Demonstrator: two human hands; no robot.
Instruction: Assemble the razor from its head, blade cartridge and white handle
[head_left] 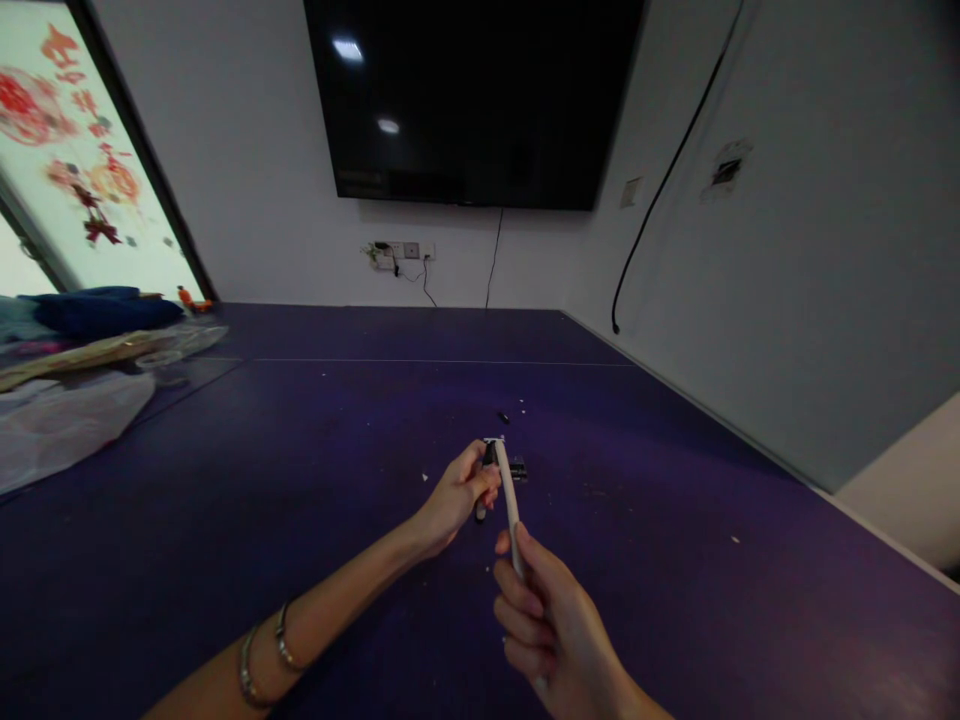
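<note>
My left hand (461, 492) is closed around a dark handheld tool (490, 455) that looks like a hair trimmer. Its pale, narrow head points away from me, and its lower end shows below my fingers. In my right hand (551, 620) is a slim white toothbrush (507, 490), gripped between thumb and fingers. The far end of the toothbrush meets the tool's head or lies just in front of it; its bristles are hard to make out. Just right of the tool, a small black piece (518, 468) rests on the purple surface (300, 500).
A tiny black part (503, 417) and pale specks lie farther back on the surface. At the left are folded blue cloth (112, 312) and plastic bags (67, 420). A black cable (667, 180) hangs down the right wall. A television (480, 100) is mounted at the back.
</note>
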